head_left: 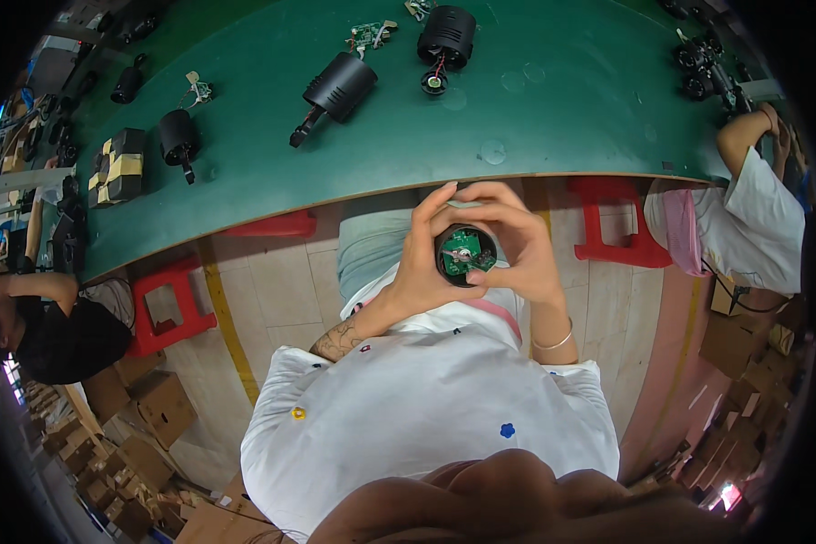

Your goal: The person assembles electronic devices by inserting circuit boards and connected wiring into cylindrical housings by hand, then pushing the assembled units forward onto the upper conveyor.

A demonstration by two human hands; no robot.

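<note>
Between my two hands, in front of the table edge, is a round black housing with its open end facing up. Inside it sits a green circuit board (463, 251). My left hand (417, 257) wraps the housing's left side, fingers reaching round its far edge. From the right, my right hand (530, 249) curls round it, with the thumb at the near rim by the board. The black housing (442, 272) is partly hidden by my fingers. Whether anything small is pinched at the right thumb cannot be made out.
On the green table (589, 118) lie several black cylinders, among them one with a wired round part (447, 36) and one with a loose board (340, 86). A taped black foam block (118, 168) sits left. Red stools (612, 227) flank me; people work at both sides.
</note>
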